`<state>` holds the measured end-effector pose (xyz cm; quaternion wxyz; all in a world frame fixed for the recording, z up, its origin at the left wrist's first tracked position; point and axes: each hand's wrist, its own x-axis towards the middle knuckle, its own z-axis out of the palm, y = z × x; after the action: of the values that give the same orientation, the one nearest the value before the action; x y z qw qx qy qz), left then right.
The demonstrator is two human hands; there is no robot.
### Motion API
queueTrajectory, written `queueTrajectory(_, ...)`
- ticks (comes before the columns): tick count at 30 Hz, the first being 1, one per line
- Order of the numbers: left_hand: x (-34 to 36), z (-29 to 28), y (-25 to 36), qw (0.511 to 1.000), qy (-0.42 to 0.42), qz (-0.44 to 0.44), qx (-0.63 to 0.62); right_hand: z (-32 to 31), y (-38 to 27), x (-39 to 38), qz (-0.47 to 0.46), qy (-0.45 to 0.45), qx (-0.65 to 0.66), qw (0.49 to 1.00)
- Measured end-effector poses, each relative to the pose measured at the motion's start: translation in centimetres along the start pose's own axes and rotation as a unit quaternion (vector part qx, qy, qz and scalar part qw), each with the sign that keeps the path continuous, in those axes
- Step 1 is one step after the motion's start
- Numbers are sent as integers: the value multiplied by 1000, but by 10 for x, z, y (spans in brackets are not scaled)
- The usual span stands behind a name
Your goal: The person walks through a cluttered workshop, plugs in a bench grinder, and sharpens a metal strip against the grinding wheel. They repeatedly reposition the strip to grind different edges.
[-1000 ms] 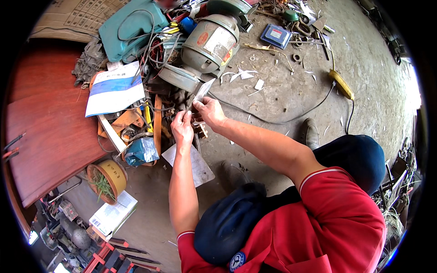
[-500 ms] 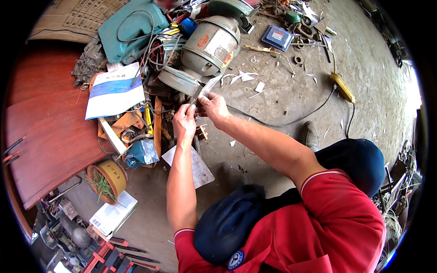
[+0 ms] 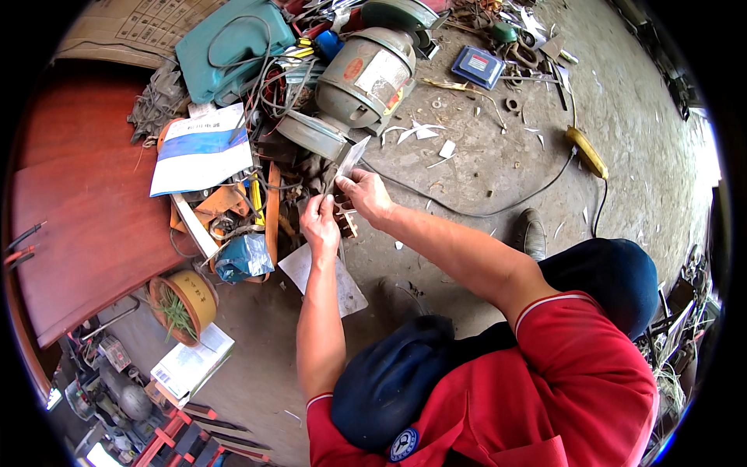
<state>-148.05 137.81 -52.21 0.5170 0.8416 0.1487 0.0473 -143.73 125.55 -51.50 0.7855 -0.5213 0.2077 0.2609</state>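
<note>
My right hand [image 3: 367, 194] pinches a thin pale strip [image 3: 354, 158] that points up and away from me. Close beside it, my left hand [image 3: 320, 226] has its fingers drawn together. A small dark piece shows between the two hands, but its shape is mostly hidden by the fingers. Just beyond them stands a grey-green bench grinder [image 3: 359, 86], its near wheel guard [image 3: 311, 136] a short way past the tip of the strip.
White scraps [image 3: 420, 132] lie by the grinder. A black cable runs right to a yellow handheld switch box [image 3: 587, 153]. A blue square box [image 3: 477, 67] sits farther off. Left are a teal case [image 3: 226, 50], tool clutter, a reddish wooden board [image 3: 85, 226] and a potted plant [image 3: 187, 307].
Both hands have drawn slightly toward me, away from the grinder's wheel guard. The pale strip has come back with my right hand and stands steeper.
</note>
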Motion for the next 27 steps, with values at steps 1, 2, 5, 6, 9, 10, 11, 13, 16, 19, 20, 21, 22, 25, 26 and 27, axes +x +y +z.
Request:
queueTrajectory(1,-3,-1,-7,1000,7,4,3,0,3,-1,-7,-6,3,1000)
queueTrajectory(2,-7,-3,-10,1000,15,7,6,-1,5,-2,-15,-13,6,1000)
queueTrajectory(5,-19,-4,-9,997,12,-69,-39,-7,7,0,-35,-15,10,999)
queueTrajectory(6,-22,-4,-9,993,16,-92,-68,-6,6,-1,-40,-16,17,999)
queueTrajectory(9,-27,-1,-6,992,24,-87,-84,-4,3,-5,-45,0,8,999)
queueTrajectory(10,-28,1,-2,992,26,-85,-89,-4,3,-5,-46,4,8,999)
queueTrajectory(11,-29,3,2,993,22,-81,-89,-6,5,-2,-57,5,2,998)
queueTrajectory(13,-30,5,6,992,17,-87,-91,-8,5,1,-51,10,8,999)
queueTrajectory(16,-30,9,9,988,11,-104,-117,-10,4,4,-47,13,12,999)
queueTrajectory(19,-30,9,9,981,-3,-141,-132,-12,4,5,-41,9,11,999)
queueTrajectory(20,-30,11,9,979,-6,-150,-140,-13,4,6,-41,8,11,999)
queueTrajectory(21,-30,12,10,976,-9,-158,-147,-14,3,7,-42,7,11,999)
queueTrajectory(22,-29,13,11,977,-15,-161,-139,-15,3,7,-42,6,11,999)
queueTrajectory(25,-27,15,12,975,-19,-176,-133,-17,2,8,-37,15,7,999)
queueTrajectory(26,-27,16,12,976,-22,-176,-129,-18,2,8,-35,16,9,999)
queueTrajectory(27,-26,16,11,976,-24,-174,-125,-17,2,8,-36,20,10,999)
